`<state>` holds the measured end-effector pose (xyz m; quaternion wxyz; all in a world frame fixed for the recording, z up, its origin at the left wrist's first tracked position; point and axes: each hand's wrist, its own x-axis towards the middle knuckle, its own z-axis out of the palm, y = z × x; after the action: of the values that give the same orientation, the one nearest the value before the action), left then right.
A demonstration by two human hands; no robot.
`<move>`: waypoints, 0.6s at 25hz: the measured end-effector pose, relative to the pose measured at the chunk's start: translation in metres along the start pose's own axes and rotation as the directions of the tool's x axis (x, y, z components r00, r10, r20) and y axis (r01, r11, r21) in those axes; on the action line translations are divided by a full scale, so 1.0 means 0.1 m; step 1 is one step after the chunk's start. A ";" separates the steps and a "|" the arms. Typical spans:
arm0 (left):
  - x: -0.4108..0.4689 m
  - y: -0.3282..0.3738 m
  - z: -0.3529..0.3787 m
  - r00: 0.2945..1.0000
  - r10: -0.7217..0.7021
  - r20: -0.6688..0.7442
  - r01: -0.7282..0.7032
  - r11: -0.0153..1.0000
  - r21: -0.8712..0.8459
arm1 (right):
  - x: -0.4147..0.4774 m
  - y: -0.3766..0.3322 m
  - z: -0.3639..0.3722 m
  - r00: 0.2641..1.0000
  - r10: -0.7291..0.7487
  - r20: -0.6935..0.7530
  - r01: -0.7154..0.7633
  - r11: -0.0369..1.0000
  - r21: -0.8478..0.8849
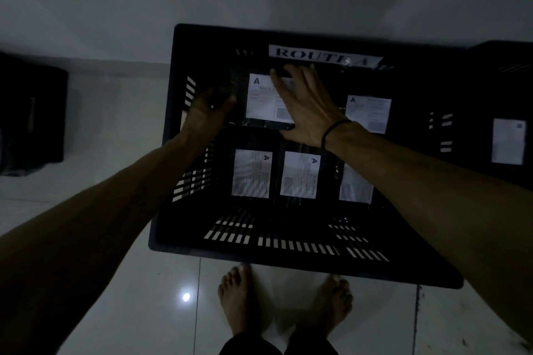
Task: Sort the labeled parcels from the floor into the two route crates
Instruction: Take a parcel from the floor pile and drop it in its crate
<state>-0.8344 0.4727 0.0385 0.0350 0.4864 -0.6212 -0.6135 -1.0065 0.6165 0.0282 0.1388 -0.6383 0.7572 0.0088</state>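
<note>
A black slatted crate [184, 242] marked ROUTE A stands on the floor in front of me. Inside it lie several black parcels with white A labels. At the back of the crate is one more black parcel [261, 101] with an A label. My left hand [206, 108] grips its left edge. My right hand [302, 104] lies over its right side, fingers spread across the label and thumb at the near edge. A second black crate [490, 72] at the right edge holds a labeled parcel [507, 141].
The scene is dim. A black bundle [28, 118] sits on the pale tiled floor at the far left, near the white wall. My bare feet [285, 302] stand just in front of the crate. A light reflects on the tiles at lower left.
</note>
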 end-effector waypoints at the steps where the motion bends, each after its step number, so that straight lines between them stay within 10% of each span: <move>1: -0.01 -0.01 0.00 1.000 -0.003 -0.012 0.003 1.000 -0.024 | 0.01 0.00 0.02 0.999 -0.038 -0.031 0.036 0.999 -0.035; 11: 0.12 0.02 0.12 0.998 -0.058 0.013 0.056 0.995 0.080 | -0.16 0.14 0.19 0.986 0.130 0.100 -0.127 0.991 -0.033; 13: 0.11 -0.06 0.04 0.982 0.173 0.076 -0.184 0.780 0.598 | -0.25 0.11 0.16 0.976 0.187 0.112 -0.191 0.981 0.028; 15: 0.12 -0.15 -0.04 0.897 0.315 0.309 -0.409 0.330 0.851 | -0.40 0.10 0.21 0.967 0.237 0.097 -0.245 0.967 0.076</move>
<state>-0.8301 0.4654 0.0211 -0.1224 0.2498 -0.9433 -0.1810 -1.0064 0.6608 0.0148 0.1971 -0.5337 0.8222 0.0204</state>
